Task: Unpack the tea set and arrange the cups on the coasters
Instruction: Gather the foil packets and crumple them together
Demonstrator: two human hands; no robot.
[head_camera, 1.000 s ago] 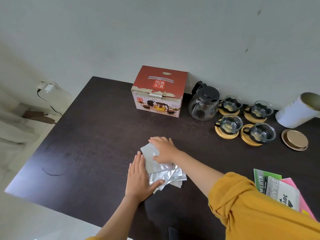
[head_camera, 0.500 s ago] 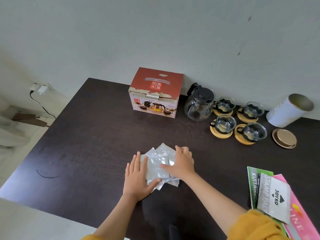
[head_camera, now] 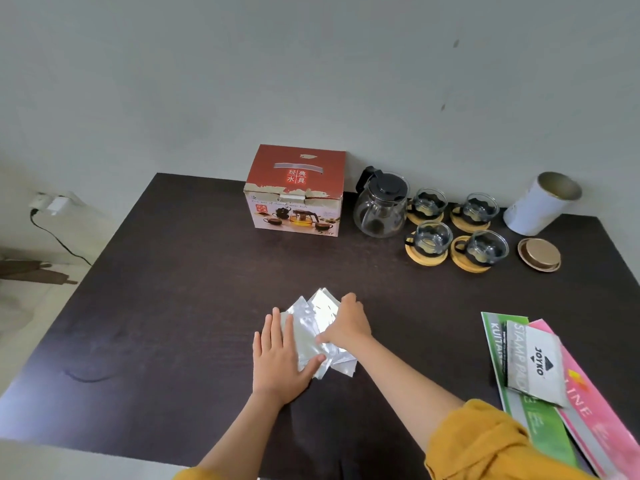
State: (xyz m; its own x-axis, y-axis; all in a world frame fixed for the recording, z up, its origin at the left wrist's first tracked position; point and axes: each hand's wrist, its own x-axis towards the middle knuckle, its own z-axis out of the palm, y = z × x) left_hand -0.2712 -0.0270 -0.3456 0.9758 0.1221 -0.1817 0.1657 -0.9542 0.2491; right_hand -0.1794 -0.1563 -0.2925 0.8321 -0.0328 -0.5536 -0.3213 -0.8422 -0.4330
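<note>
A pile of silver plastic wrappers (head_camera: 320, 327) lies near the front middle of the dark table (head_camera: 173, 289). My left hand (head_camera: 280, 355) rests flat on the pile's left edge, fingers spread. My right hand (head_camera: 346, 325) presses on the pile's right side, fingers bent over the wrappers. At the back stand the red tea set box (head_camera: 298, 188) and a glass teapot (head_camera: 381, 206) with a black lid. Right of the teapot, several glass cups sit on round wooden coasters; one is the front left cup (head_camera: 431, 239) on its coaster (head_camera: 427, 259).
A white cylindrical tin (head_camera: 540, 204) leans at the back right, its gold lid (head_camera: 539, 254) flat on the table beside it. Green, pink and grey stationery packets (head_camera: 533, 368) lie at the right front edge. A charger and cable (head_camera: 52, 209) hang at the wall on the left.
My right hand has slid from the top of the wrapper pile to its right side, and the wrappers have spread slightly. The left hand has stayed on the pile's left edge.
</note>
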